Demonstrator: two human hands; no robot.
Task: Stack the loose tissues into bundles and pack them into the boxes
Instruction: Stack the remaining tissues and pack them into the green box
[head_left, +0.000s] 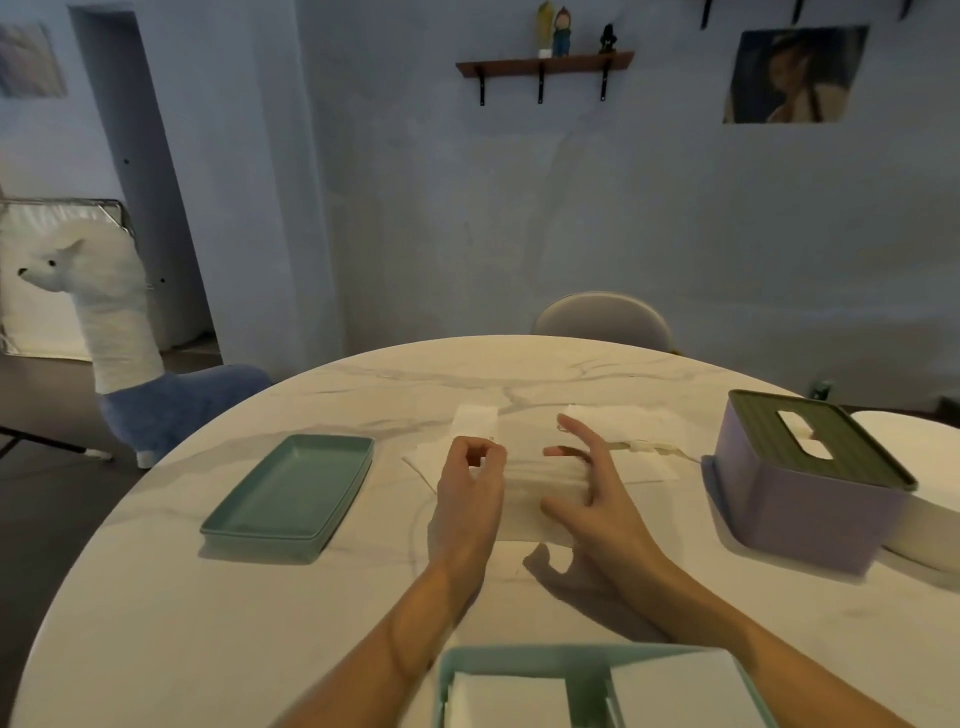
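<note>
Two hands work left of the purple tissue box (795, 499): my left hand (470, 493) pinches a folded tissue (475, 419) by its near edge, while my right hand (592, 493) hovers unclenched over loose tissues (618, 421) spread beside that box.

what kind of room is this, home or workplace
Most likely a home dining or living area: a round marble-look table with a chair behind it, a wall shelf holding small figurines, and a plush alpaca on the floor.
</note>
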